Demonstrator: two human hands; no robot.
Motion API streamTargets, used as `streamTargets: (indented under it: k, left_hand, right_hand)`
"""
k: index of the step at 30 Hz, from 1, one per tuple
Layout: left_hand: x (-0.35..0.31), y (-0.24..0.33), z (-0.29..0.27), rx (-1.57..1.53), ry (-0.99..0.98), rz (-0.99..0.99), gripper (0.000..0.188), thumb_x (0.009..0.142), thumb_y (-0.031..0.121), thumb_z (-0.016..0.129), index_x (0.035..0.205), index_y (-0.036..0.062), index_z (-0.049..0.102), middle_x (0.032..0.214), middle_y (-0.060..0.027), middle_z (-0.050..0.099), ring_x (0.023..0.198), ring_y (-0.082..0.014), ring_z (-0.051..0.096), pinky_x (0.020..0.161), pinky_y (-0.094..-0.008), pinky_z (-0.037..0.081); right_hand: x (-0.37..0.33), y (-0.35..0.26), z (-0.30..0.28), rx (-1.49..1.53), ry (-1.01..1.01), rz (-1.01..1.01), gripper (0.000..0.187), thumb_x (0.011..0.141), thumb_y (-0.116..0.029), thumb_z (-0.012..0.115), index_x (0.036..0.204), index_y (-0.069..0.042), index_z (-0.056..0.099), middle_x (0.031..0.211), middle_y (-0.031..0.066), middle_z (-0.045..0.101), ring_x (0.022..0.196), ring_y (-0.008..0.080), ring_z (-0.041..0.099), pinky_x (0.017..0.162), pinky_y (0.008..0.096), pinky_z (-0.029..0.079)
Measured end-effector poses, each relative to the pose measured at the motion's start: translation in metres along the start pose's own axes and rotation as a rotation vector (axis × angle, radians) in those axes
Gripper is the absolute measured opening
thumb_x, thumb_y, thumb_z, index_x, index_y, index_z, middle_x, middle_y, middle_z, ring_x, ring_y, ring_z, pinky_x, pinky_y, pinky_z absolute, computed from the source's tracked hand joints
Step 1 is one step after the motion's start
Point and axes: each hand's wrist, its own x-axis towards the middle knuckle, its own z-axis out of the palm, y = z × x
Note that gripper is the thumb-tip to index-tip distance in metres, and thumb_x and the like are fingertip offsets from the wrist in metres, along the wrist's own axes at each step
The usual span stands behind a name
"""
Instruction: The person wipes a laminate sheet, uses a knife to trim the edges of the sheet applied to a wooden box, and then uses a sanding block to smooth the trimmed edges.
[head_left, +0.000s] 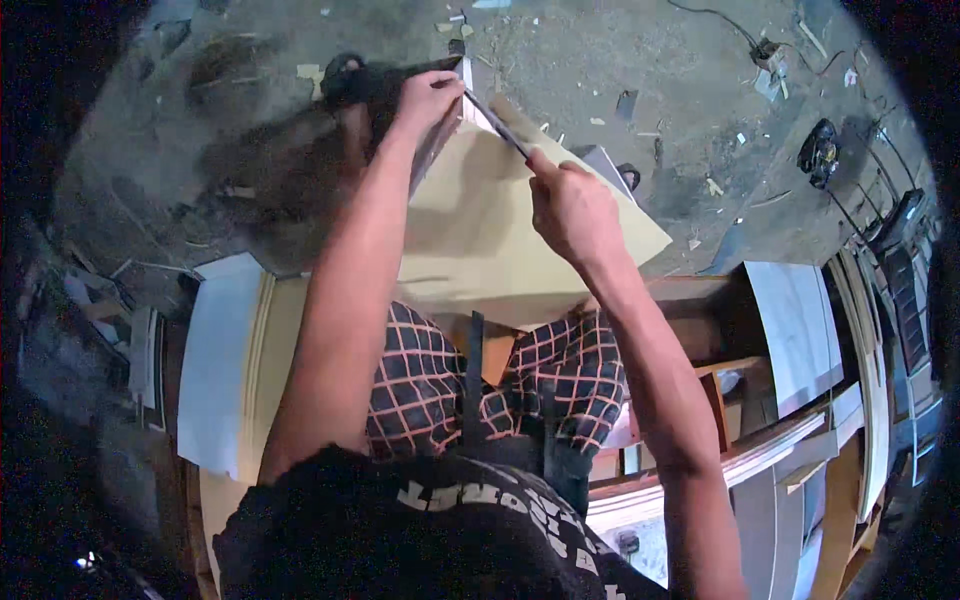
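My right hand (pixel 578 212) is closed round the near end of a long, thin, dark tool (pixel 500 124). It might be a file or a blade, but its kind is not clear. The tool slants up and left to the fingertips of my left hand (pixel 430 98). Those fingers are pinched together by the far corner of a cream-coloured panel (pixel 480 200), next to a narrow white strip (pixel 468 76). What they pinch is too small to make out. The panel lies over my knees, beyond my checked trousers.
Offcuts and scraps litter the grey floor (pixel 590 60). Boards stand on both sides of me, a pale one (pixel 215 360) at left and a white one (pixel 795 335) at right. A cable with a dark box (pixel 765 52) lies far right, near a black object (pixel 820 152).
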Motion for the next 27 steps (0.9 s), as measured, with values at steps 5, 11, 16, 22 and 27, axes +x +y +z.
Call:
streamTargets:
  k: [5, 11, 16, 22, 27]
  left_hand:
    - [-0.014, 0.027, -0.030, -0.044, -0.102, -0.027, 0.035, 0.091, 0.033, 0.070, 0.112, 0.0053, 0.071, 0.104, -0.0045, 0.071, 0.094, -0.0140, 0.064, 0.085, -0.0285, 0.050]
    - [-0.069, 0.035, -0.040, -0.242, -0.040, 0.018, 0.036, 0.091, 0.030, 0.070, 0.119, 0.0067, 0.069, 0.103, -0.0051, 0.070, 0.092, -0.0139, 0.062, 0.080, -0.0290, 0.051]
    - [-0.041, 0.026, -0.033, 0.010, -0.054, 0.030, 0.033, 0.092, 0.031, 0.070, 0.114, 0.0058, 0.072, 0.097, -0.0011, 0.070, 0.088, -0.0103, 0.061, 0.080, -0.0272, 0.050]
    - [0.012, -0.004, -0.009, 0.144, -0.135, 0.064, 0.033, 0.090, 0.030, 0.071, 0.111, 0.0042, 0.073, 0.107, -0.0059, 0.073, 0.098, -0.0129, 0.064, 0.090, -0.0295, 0.049]
    - [0.028, 0.002, -0.014, 0.334, -0.198, 0.099, 0.034, 0.092, 0.031, 0.068, 0.111, 0.0040, 0.073, 0.109, -0.0089, 0.073, 0.101, -0.0161, 0.066, 0.092, -0.0302, 0.049]
  right_hand:
    - [-0.022, -0.018, -0.024, 0.082, -0.008, 0.032, 0.036, 0.091, -0.015, 0.059, 0.127, -0.016, 0.060, 0.083, 0.0153, 0.063, 0.069, 0.0383, 0.066, 0.061, 0.0476, 0.054]
    - [-0.054, -0.021, -0.015, 0.137, -0.021, 0.037, 0.049, 0.086, -0.012, 0.061, 0.135, -0.016, 0.056, 0.087, 0.0138, 0.061, 0.067, 0.0344, 0.067, 0.059, 0.0458, 0.056]
    - [-0.039, -0.010, -0.015, 0.135, -0.072, 0.016, 0.053, 0.082, -0.009, 0.061, 0.134, -0.012, 0.054, 0.087, 0.0153, 0.062, 0.067, 0.0350, 0.069, 0.060, 0.0444, 0.058]
    - [0.003, 0.003, 0.012, 0.058, -0.064, 0.049, 0.034, 0.086, -0.008, 0.057, 0.119, -0.008, 0.059, 0.087, 0.0200, 0.065, 0.073, 0.0386, 0.070, 0.064, 0.0471, 0.058]
    - [0.018, 0.014, 0.020, 0.284, -0.004, 0.058, 0.021, 0.089, -0.011, 0.054, 0.105, -0.003, 0.065, 0.090, 0.0233, 0.069, 0.081, 0.0433, 0.069, 0.073, 0.0516, 0.056]
